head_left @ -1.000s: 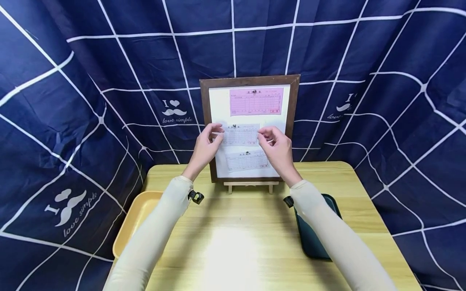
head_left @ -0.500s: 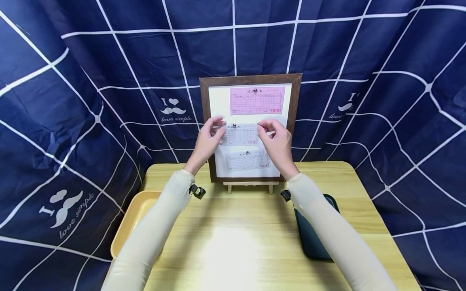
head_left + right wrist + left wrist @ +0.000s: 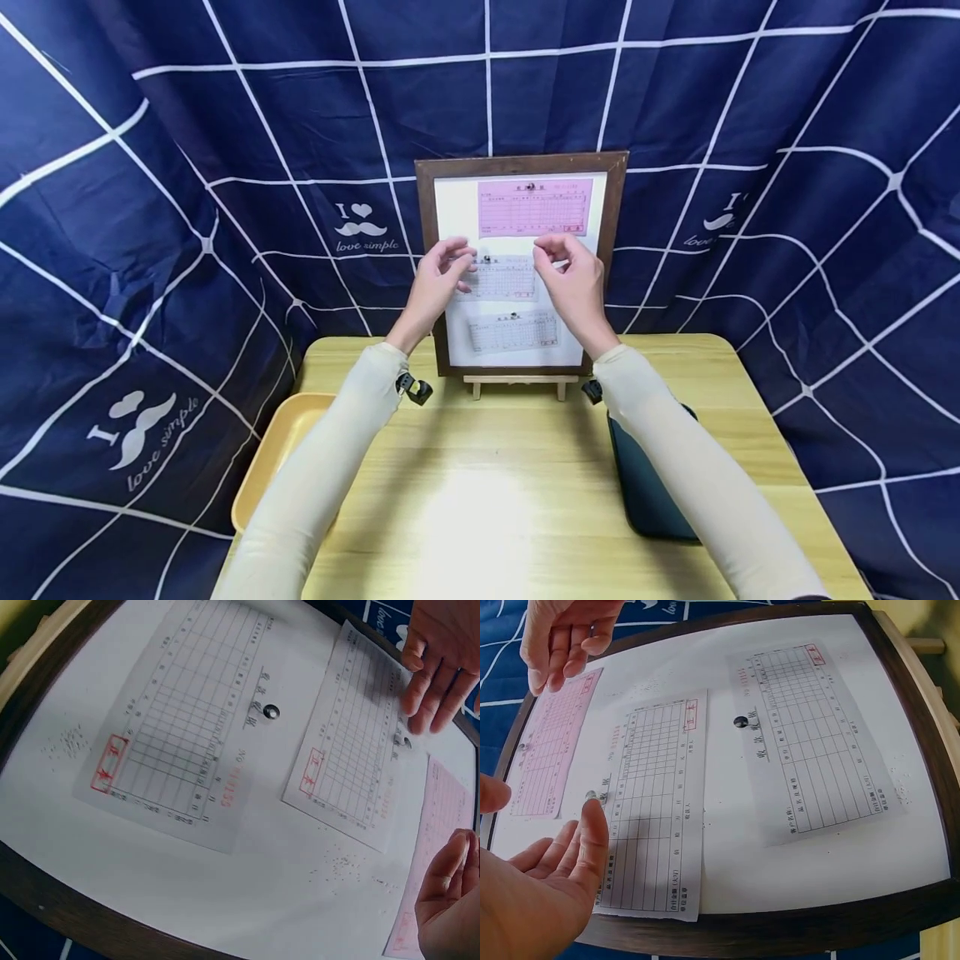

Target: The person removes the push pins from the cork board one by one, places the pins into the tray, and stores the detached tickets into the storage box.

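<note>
A wood-framed white board (image 3: 517,250) stands upright with three printed receipt slips on it. At the top is a pink slip (image 3: 534,208), below it a white middle slip (image 3: 506,282), and lowest a tilted white slip (image 3: 513,335). Each has a small round-headed pin near its upper edge; the lowest slip's pin (image 3: 271,712) looks dark and shiny. My left hand (image 3: 438,283) is at the middle slip's left end, fingers loosely bent and thumb apart. By its right end is my right hand (image 3: 576,283), index finger and thumb curved towards each other, with nothing visible between them.
A small wooden easel (image 3: 519,380) supports the board on the light wooden table (image 3: 465,442). To the left lies a yellow tray (image 3: 255,492), to the right a dark green tray (image 3: 645,483), both partly under my sleeves. A blue checked curtain (image 3: 420,108) surrounds the table.
Both hands have risen slightly along the middle slip's ends. The left fingers have spread and come away from its edge. The slips keep their places on the board.
</note>
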### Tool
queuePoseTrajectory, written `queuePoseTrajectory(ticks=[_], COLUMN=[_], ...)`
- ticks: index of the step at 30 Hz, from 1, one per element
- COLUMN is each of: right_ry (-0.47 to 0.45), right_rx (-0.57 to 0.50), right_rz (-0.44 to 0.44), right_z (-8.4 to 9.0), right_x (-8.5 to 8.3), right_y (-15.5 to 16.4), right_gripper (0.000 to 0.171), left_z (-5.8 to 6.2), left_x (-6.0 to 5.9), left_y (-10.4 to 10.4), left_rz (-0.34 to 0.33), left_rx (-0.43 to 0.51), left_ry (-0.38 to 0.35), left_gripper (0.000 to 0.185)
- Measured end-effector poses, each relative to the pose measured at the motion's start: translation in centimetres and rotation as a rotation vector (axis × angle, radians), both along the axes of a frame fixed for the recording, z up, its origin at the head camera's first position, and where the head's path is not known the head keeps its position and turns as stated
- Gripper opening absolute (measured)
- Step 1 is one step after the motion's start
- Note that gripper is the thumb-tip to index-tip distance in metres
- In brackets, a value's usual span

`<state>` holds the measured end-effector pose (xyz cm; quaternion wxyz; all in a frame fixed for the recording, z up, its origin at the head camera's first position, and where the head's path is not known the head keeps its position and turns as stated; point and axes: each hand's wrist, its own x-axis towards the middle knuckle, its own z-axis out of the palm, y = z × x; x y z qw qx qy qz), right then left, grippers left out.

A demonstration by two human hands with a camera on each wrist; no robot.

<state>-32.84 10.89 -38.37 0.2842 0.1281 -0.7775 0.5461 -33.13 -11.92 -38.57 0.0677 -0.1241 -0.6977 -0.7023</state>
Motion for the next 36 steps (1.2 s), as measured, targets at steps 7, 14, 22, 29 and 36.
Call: queuePoseTrajectory(ticks=[7, 14, 22, 29, 36], right_ry=[0.006, -0.012, -0.012, -0.013, -0.012], right_rx=[0.002, -0.008, -0.021, -0.028, -0.042], right_rz=[0.015, 0.027, 0.013, 0.017, 0.009], right_z=[0.7, 0.7, 0.4, 0.1, 0.2], right_x=[-0.4, -0.5, -0.8, -1.1, -1.3], right_y=[-0.2, -0.1, -0.1, -0.3, -0.5], right_gripper=[0.014, 0.013, 0.014, 0.014, 0.014], left_z=[0.5, 1.0, 1.0, 0.9, 0.9], left_x=[0.0, -0.3, -0.6, -0.7, -1.1], left_y=[0.4, 1.0, 1.5, 1.7, 2.1], left_rz=[0.006, 0.019, -0.058, -0.063, -0.069], left_rx=[0.018, 0.052, 0.035, 0.065, 0.117], left_ry=[-0.015, -0.054, -0.094, -0.083, -0.067], left_gripper=[0.04, 0.039, 0.04, 0.034, 0.034])
